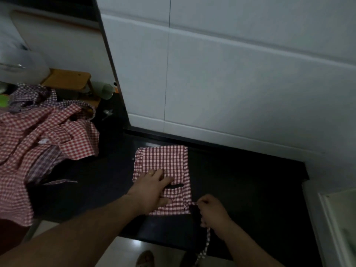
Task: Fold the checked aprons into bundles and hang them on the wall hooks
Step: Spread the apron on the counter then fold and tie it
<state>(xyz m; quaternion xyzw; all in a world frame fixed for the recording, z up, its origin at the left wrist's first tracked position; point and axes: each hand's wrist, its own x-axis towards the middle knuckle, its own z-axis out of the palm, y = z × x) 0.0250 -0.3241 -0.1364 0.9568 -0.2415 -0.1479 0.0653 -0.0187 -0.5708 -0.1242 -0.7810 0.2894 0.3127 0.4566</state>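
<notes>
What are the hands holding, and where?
The right hand pinches the strap of the folded apron near its corner; the left hand only presses flat on it.

Looked like a home kitchen: glossy black stone countertop (240, 180) mid-frame, white panelled cabinet doors (231, 74) above, light-brown wooden board (67, 78) upper left, pale tiled floor (127, 251) at bottom.

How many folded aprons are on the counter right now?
1: the folded apron lies on the black counter under the left hand, while the right hand grips its strap. The heap of unfolded aprons at left could hide another.
</notes>
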